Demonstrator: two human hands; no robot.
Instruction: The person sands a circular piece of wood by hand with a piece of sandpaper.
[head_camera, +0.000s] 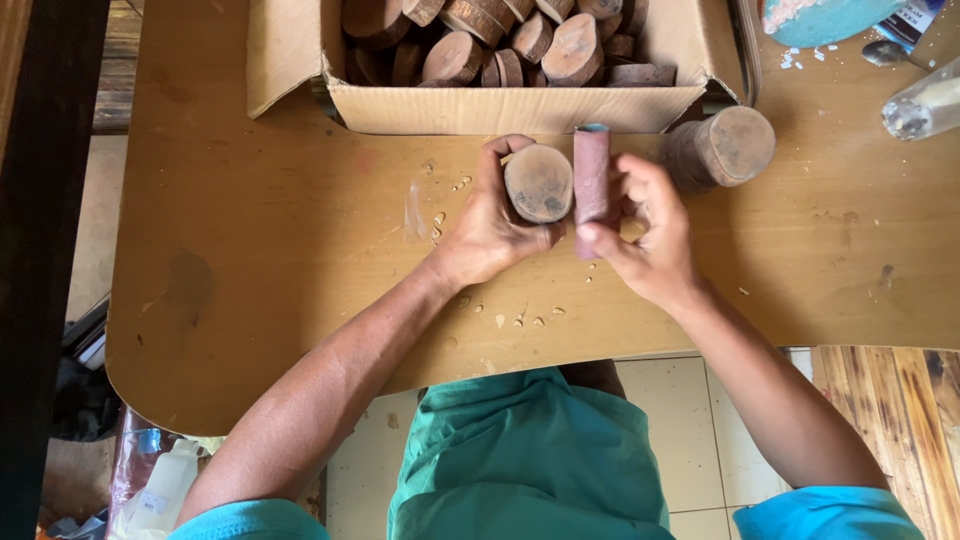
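Hidden: cardboard box (480, 108) cut off at top edge; turquoise object (820, 20) and bottle (925, 105) clipped at upper right.
Wood slice (539, 183): round, tan face, dark bark rim, centre of frame, above the table (250, 250).
Left hand (490, 225): fingers wrapped round the slice.
Right hand (650, 235): pinched a reddish sandpaper roll (591, 185), upright, touching the slice's right edge.
Nearby: stacked slices (720, 150) right of the roll.

An open brown cardboard box (500, 105) stands at the far edge of the table (250, 250), flaps folded out, filled with round wood slices. At the far right corner a dark package (915, 20) with a white and blue label shows only in part. Below the table's near left corner, a white plastic bottle (165, 485) bears a pale label
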